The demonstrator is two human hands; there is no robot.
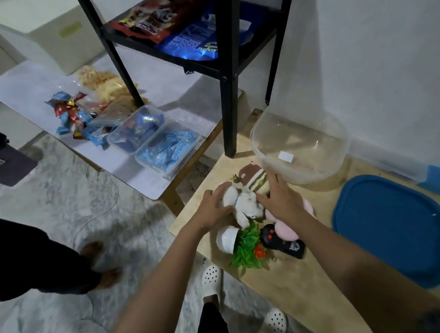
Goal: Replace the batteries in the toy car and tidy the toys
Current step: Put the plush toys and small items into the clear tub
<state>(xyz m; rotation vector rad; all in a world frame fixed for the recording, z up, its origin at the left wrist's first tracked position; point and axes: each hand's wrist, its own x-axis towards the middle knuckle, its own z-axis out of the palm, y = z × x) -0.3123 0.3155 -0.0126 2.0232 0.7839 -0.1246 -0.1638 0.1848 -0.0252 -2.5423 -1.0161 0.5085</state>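
A pile of toys lies on the low wooden table. My left hand grips a white plush toy from its left side. My right hand presses on the same pile from the right, over a pink plush and beside a brown striped plush. In front of them lie a small white pot with a green plastic plant and a black remote-like toy. No toy car shows. A clear tub stands tilted just behind the pile.
A blue lid lies on the table at the right. A black shelf frame stands behind the tub. To the left, a white board carries snack packets and two clear boxes. Another person's feet stand on the floor.
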